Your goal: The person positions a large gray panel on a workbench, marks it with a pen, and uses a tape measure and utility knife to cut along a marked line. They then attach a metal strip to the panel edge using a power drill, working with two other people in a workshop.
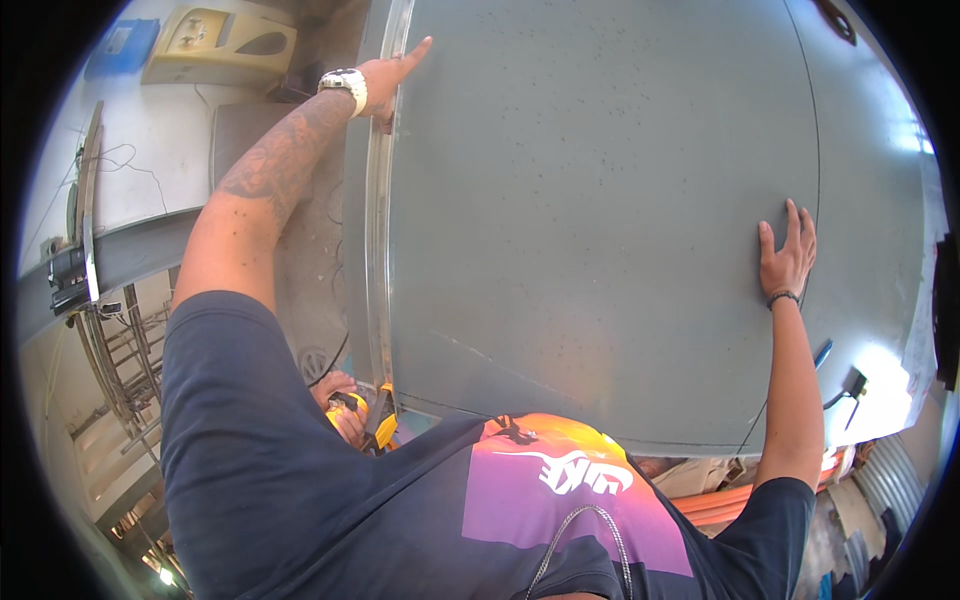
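A large grey sheet (pixel 600 230) lies in front of me, with a long shiny metal bar (pixel 380 250) running along its left side. Across the far part of the bar rests my left hand (pixel 383 84), a white watch on its wrist. Its index finger stretches out over the sheet; the other fingers are partly hidden. My right hand (pixel 787 255) lies flat on the right part of the sheet, fingers spread, close to a thin dark line (pixel 817 150). Another person's hand (pixel 350 425) holds a yellow and black tool (pixel 345 405) beside a yellow clamp-like piece (pixel 384 418) at the bar's near end.
A beige water dispenser (pixel 218 47) and a blue object (pixel 122 46) are at the far left. Metal frames (pixel 125 350) stand at the left. A black lamp-like object (pixel 853 385) sits near my right forearm. Orange tubes (pixel 720 505) lie beneath the sheet's near edge.
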Demonstrator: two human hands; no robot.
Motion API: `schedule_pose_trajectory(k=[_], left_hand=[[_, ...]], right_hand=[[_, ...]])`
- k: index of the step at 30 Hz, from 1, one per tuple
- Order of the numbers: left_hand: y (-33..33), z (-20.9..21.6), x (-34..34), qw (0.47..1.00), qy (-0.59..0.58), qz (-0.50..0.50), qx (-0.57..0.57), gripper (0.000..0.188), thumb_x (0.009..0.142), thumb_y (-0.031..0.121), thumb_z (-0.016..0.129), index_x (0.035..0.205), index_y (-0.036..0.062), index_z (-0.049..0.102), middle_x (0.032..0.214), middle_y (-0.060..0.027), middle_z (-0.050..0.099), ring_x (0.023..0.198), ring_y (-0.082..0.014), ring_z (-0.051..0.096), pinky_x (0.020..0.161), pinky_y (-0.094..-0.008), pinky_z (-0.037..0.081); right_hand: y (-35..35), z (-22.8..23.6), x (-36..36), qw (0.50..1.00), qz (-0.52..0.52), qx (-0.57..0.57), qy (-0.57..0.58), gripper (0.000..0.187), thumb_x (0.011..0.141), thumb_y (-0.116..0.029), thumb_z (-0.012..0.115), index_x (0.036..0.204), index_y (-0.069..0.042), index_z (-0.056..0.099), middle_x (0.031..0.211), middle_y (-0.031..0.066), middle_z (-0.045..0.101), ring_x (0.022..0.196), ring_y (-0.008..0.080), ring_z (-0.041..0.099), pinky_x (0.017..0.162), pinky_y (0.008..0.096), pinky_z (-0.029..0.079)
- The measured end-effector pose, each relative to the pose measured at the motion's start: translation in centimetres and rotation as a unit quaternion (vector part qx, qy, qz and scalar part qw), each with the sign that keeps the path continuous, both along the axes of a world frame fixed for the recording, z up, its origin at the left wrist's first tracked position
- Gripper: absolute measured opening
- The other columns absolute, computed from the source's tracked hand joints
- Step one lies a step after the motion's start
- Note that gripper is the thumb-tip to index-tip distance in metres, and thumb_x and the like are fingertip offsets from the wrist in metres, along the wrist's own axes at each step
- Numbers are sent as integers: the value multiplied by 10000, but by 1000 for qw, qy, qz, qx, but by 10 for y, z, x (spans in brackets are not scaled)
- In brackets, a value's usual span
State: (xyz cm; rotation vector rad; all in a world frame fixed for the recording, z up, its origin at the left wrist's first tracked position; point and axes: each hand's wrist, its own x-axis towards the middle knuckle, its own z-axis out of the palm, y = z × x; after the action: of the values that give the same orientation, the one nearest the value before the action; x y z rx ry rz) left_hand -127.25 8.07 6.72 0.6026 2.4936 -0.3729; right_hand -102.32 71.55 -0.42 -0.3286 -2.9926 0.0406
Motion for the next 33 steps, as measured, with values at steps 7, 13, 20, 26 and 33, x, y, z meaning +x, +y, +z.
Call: schedule_pose_trajectory(k=[7, 13, 20, 26, 33], left_hand=[[-4, -7, -3, 1000, 2, 3, 1, 1545, 551, 52, 950, 1594, 163, -183, 1507, -274, 443, 1112, -396, 665, 953, -417, 568], [-1, -8, 2, 1000, 18, 1, 2, 1567, 530, 31, 955, 1587, 127, -197, 1522, -285, 420, 1133, -394, 658, 949, -419, 568], [-2, -10, -2, 998, 21, -34, -43, 1590, 557, 70, 961, 1558, 122, -273, 1509, -327, 409, 1047, -395, 689, 885, -393, 585], [-3, -9, -2, 998, 18, -41, -40, 1589, 578, 126, 966, 1543, 98, -296, 1492, -347, 419, 1011, -389, 703, 865, -386, 587], [0, -8, -1, 997, 24, -36, -60, 1599, 571, 136, 972, 1542, 95, -297, 1496, -346, 416, 1009, -386, 706, 877, -380, 584]], right_hand=[[2, 0, 0, 1000, -4, -7, -5, 669, 975, -583, 528, 1542, -246, 412, 1591, 121, 352, 1489, 318, 293, 1231, 472, 228], [2, 1, -1, 1000, -1, -4, -3, 669, 975, -581, 530, 1541, -245, 411, 1588, 126, 353, 1486, 320, 296, 1231, 474, 227], [2, -1, 0, 1000, 2, -3, 2, 669, 975, -584, 526, 1540, -243, 412, 1585, 125, 357, 1481, 325, 302, 1230, 477, 226], [2, -1, 0, 1000, -1, -8, 0, 671, 975, -588, 522, 1541, -244, 412, 1585, 126, 356, 1480, 325, 304, 1230, 475, 228], [2, 0, -1, 1000, -4, -2, -2, 674, 973, -591, 524, 1541, -246, 411, 1585, 124, 355, 1481, 324, 300, 1229, 472, 233]])
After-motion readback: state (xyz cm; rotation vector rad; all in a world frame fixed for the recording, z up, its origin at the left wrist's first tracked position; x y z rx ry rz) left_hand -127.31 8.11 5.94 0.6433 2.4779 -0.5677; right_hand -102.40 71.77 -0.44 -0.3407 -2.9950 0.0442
